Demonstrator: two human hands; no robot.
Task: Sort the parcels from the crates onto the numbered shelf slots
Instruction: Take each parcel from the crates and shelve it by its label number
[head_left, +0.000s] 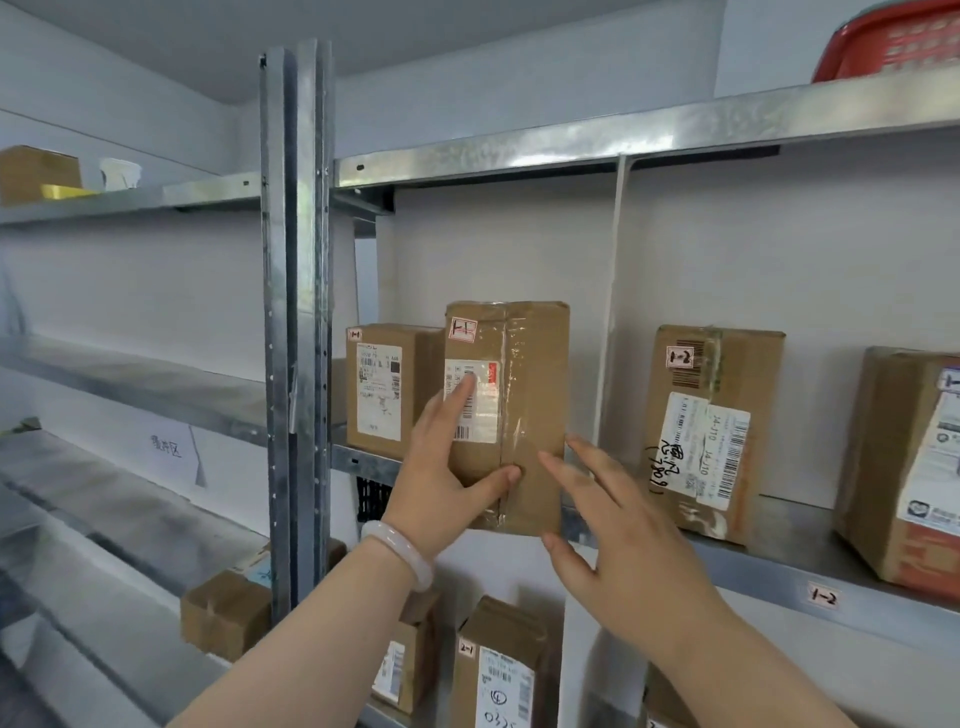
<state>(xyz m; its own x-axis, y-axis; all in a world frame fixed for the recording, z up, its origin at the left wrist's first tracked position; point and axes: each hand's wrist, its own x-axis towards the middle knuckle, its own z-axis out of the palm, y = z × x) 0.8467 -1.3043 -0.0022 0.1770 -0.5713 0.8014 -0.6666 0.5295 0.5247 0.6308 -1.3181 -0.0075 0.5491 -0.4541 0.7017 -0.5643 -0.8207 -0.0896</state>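
A tall cardboard parcel (530, 395) tagged 1-1 stands upright at the front edge of the metal shelf (779, 564), in the left slot. My left hand (441, 478) grips its lower left face, thumb across the front and index finger on the white label. My right hand (613, 525) hovers open just right of the parcel's lower corner, fingers spread, apart from it. Another 1-1 parcel (387, 389) stands behind on the left. A parcel marked 1-2 (711, 431) stands in the slot to the right.
A white divider (613, 291) separates the slots; a 1-2 tag (823, 596) marks the shelf edge. A further box (904, 467) is at far right. Parcels (498, 670) tagged 2-1 fill the shelf below. A steel upright (296, 312) stands left, a red basket (893, 41) on top.
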